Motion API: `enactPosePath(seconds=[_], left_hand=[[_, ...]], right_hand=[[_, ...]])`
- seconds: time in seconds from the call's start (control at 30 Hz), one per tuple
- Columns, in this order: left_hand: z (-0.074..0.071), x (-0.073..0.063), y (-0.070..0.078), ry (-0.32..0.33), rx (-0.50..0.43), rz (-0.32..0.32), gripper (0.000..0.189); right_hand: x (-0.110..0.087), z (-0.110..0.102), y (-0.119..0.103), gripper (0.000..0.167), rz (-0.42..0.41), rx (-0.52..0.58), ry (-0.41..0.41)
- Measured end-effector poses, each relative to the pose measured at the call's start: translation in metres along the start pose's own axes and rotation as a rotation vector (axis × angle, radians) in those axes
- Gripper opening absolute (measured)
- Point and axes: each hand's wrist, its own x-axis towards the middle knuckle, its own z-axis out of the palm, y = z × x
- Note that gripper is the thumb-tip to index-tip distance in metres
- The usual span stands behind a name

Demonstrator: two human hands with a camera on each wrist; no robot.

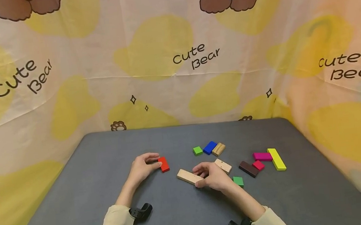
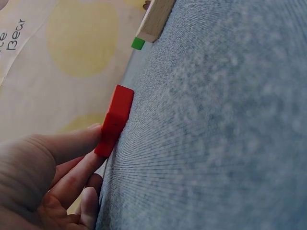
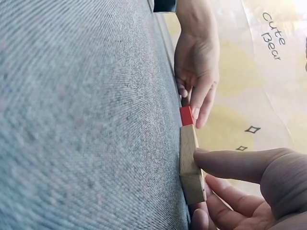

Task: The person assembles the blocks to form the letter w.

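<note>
Well, L hand (image 1: 142, 168) pinches blk (image 1: 164, 164) (bkgd (image 1: 159, 60): "Cute Bear").

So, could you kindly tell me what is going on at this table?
At the grey table, a person's left hand pinches a red block, while the right hand holds a long pale wooden block near one end. The head view shows a gap between those two pieces. Farther back lie a light green block and a blue block; off to the right, a magenta block and a yellow block lie untouched by the hands.
</note>
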Motion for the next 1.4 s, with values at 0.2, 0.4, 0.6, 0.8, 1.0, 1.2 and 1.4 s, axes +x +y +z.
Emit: enactPosePath(seconds=[0.2, 0.4, 0.6, 0.8, 1.0, 1.2, 1.4], left_hand=[[-0.0007, -0.0004, 0.0001, 0.01, -0.005, -0.008, 0.038], [-0.0001, 0.0, -0.0003, 0.009, -0.015, 0.008, 0.038], [0.003, 0.0021, -0.0001, 0.006, -0.022, 0.007, 0.037], [0.0013, -0.0003, 0.0004, 0.018, -0.019, 0.004, 0.036], [0.0014, -0.0013, 0.0007, 0.01, -0.026, 0.01, 0.036], [0.0009, -0.0007, 0.0002, 0.014, -0.024, 0.015, 0.036], [0.0009, 0.0003, 0.0002, 0.009, -0.025, 0.01, 0.037]], right_hand=[[-0.0003, -0.0003, -0.003, 0.041, -0.007, 0.01, -0.029], [-0.0012, 0.0001, -0.0035, 0.045, -0.019, -0.014, -0.032], [-0.0023, -0.002, -0.0042, 0.052, -0.012, -0.002, -0.047], [-0.0032, -0.0025, -0.0082, 0.06, -0.028, -0.007, -0.113], [-0.0038, -0.0017, -0.0093, 0.06, -0.005, 0.038, -0.132], [-0.0031, 0.0006, -0.0092, 0.059, 0.009, 0.086, -0.145], [-0.0033, 0.0, -0.0104, 0.057, 0.006, 0.123, -0.166]])
